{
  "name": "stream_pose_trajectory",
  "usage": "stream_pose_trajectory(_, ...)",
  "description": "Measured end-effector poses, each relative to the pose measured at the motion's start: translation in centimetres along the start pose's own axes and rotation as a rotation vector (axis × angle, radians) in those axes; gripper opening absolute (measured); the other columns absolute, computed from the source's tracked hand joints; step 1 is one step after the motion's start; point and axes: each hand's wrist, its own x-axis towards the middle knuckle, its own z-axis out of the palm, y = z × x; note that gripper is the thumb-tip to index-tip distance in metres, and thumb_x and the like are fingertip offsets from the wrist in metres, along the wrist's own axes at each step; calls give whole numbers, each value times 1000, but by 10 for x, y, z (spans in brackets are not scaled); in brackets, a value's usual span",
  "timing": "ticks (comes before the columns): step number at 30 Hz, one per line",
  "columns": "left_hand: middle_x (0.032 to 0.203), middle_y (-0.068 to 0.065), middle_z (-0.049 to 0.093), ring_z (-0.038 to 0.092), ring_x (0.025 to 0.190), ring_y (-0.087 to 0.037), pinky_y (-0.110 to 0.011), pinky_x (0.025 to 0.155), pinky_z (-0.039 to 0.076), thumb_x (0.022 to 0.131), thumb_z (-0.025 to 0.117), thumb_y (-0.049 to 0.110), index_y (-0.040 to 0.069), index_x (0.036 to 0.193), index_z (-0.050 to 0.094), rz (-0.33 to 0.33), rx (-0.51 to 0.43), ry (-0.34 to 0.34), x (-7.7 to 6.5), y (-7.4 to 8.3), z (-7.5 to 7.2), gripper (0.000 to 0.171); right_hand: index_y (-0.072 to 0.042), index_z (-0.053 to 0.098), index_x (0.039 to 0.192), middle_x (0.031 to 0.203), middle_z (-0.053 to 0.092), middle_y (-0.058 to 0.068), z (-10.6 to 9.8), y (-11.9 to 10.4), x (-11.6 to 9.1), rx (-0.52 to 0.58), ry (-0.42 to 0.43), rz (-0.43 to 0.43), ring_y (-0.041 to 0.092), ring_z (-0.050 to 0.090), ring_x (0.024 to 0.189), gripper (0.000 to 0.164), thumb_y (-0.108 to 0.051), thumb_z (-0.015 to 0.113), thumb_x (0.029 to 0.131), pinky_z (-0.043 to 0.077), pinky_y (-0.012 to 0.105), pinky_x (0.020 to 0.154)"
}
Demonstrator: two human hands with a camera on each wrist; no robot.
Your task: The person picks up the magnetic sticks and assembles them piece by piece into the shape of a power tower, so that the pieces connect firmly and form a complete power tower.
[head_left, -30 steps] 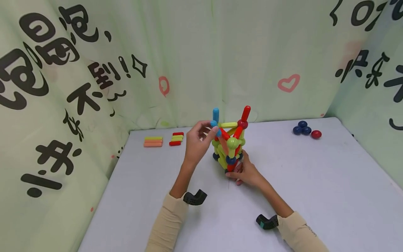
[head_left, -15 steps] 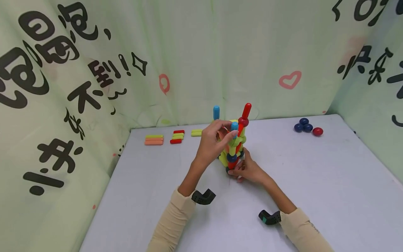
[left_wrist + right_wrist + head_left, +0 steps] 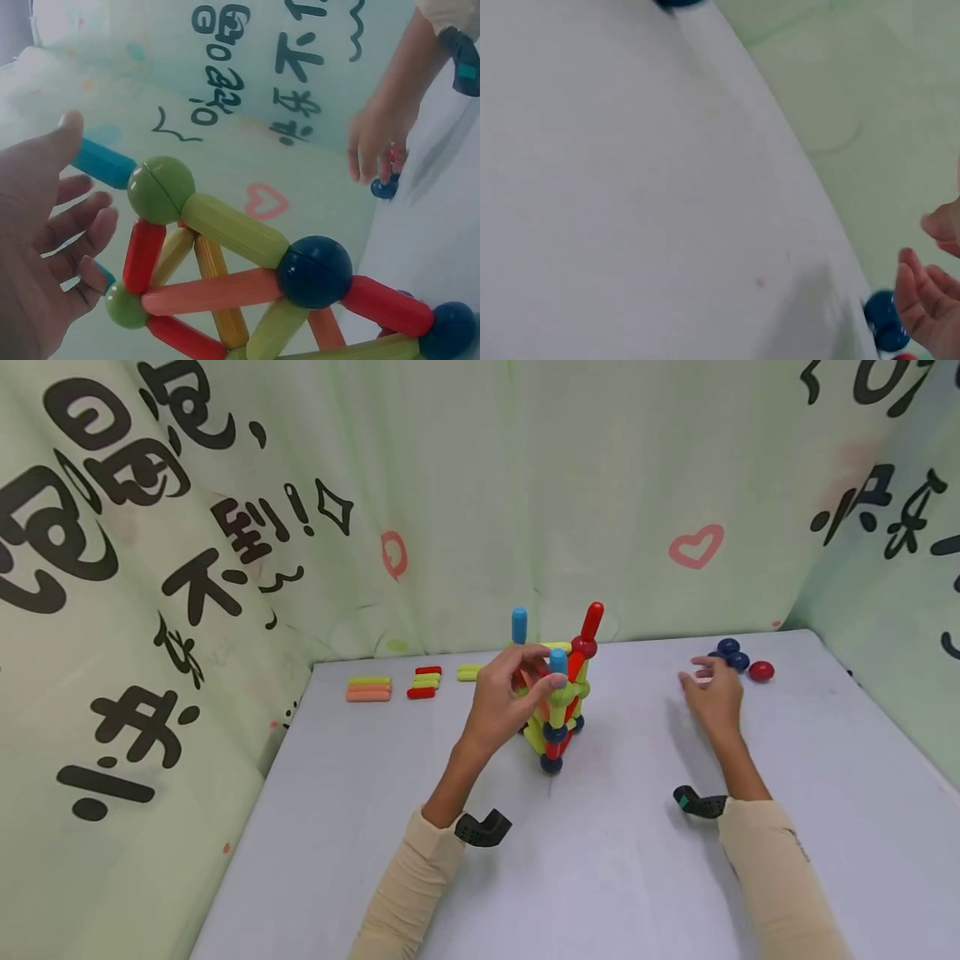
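In the head view a tall frame of magnetic rods and balls (image 3: 556, 733) stands on the table, in green, red, orange and dark blue. My left hand (image 3: 504, 695) is at its top, thumb and fingers about a short blue magnetic rod (image 3: 558, 661) that sits upright on a green ball (image 3: 160, 190). The left wrist view has the thumb on that rod's end. My right hand (image 3: 716, 697), fingers loosely bent and holding nothing visible, hovers beside several dark blue balls (image 3: 738, 661) at the back right. A red ball (image 3: 761, 672) lies next to them.
Spare rods lie in small rows at the back left: yellow and orange rods (image 3: 368, 688), red and green rods (image 3: 424, 682), and green rods (image 3: 469, 672) partly behind the left hand. A printed curtain (image 3: 450, 510) encloses the white table (image 3: 622, 860).
The left hand has brought the blue rod rightward onto the frame's near corner. My right hand has let go of the frame's base and moved right and back to the balls.
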Motion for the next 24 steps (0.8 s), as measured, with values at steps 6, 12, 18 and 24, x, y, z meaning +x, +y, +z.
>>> stream_pose_trajectory(6,109,-10,57,55,102,-20,-35,77,51,95,64,29,7,121,56,-146,28,239,-6,-22,6,35,3,32,148,152,19,33,-40,45,44,-142,48,191,48,29,140,54,-12,43,98,26,53,117)
stream_pose_trajectory(12,137,-12,51,52,127,-26,-45,100,49,100,55,34,11,145,40,-335,-110,97,-7,-47,11,52,13,28,145,142,27,43,-62,68,56,-358,-191,190,57,28,132,55,-11,37,96,30,63,110)
stream_pose_trajectory(18,131,-15,59,57,124,-26,-39,103,48,103,49,33,13,147,37,-404,-265,-1,-4,-55,14,50,13,38,137,134,41,40,-59,66,52,-297,-122,220,55,32,129,49,-17,47,98,35,62,107)
stream_pose_trajectory(24,124,-17,63,61,117,-27,-38,103,48,103,49,31,12,144,42,-401,-251,7,0,-59,11,46,2,45,141,137,52,26,-51,22,36,-84,68,122,23,50,115,58,-36,55,98,47,22,85)
